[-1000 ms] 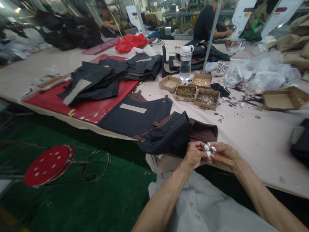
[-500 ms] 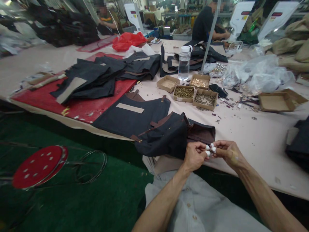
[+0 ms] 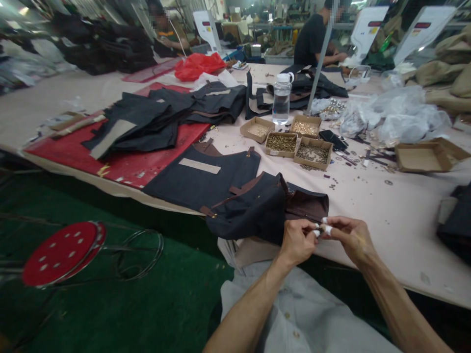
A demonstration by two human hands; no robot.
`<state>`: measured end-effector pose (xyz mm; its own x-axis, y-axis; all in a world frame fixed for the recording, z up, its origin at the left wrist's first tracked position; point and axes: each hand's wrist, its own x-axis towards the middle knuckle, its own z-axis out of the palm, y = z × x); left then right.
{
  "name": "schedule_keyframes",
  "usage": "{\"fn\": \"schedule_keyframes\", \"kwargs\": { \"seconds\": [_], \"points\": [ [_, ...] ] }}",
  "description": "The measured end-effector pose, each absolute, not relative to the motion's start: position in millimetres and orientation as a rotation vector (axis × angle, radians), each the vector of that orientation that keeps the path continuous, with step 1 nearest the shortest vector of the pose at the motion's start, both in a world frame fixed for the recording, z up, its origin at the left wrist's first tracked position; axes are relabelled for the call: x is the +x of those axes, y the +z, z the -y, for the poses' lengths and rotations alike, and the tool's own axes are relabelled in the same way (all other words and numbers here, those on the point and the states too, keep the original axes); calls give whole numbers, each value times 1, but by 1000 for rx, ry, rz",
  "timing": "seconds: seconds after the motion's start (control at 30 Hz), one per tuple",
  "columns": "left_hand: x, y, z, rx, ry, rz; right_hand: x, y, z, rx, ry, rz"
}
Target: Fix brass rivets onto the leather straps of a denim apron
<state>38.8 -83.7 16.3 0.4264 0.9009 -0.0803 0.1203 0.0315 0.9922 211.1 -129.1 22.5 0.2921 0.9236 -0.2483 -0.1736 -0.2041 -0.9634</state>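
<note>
The left hand point(image 3: 296, 242) is pinching a small dark piece point(image 3: 321, 229) between thumb and finger, and the right hand point(image 3: 353, 240) is gripping it from the other side, white wraps point(image 3: 327, 230) covering the fingertips. Those fingers are hiding most of it, so its shape isn't showing. Good handling here is asking for a light, square pinch from both sides, turning the piece without fingers slipping; they're working near the edge of the table point(image 3: 390, 235), so a fumble could be sending it floorward.

Just beyond the fingertips, a brown flap point(image 3: 309, 203) is crowding in, while dark cloth point(image 3: 250, 211) is bunching beside the left hand; whether it's touching, I can't tell. Farther ahead, a box of studs point(image 3: 311, 163) is sitting beyond the hands, with a water bottle point(image 3: 281, 100) standing behind it. Clear plastic bags point(image 3: 401, 113) are sprawling ahead of the right hand.
</note>
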Motion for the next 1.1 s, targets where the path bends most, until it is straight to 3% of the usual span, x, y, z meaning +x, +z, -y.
{"fn": "schedule_keyframes", "kwargs": {
  "seconds": [0.13, 0.3, 0.53, 1.1],
  "points": [
    [40, 12, 82, 1294, 750, -972, 210, 27, 128, -1497, 1069, 846],
    [43, 8, 82, 1143, 786, -931, 215, 26, 128, -1397, 1214, 920],
    [48, 9, 83, 939, 756, -881, 213, 47, 127, -1492, 983, 1210],
    [33, 17, 77, 808, 942, -914, 187, 36, 118, -1447, 797, 1442]
  ]
}}
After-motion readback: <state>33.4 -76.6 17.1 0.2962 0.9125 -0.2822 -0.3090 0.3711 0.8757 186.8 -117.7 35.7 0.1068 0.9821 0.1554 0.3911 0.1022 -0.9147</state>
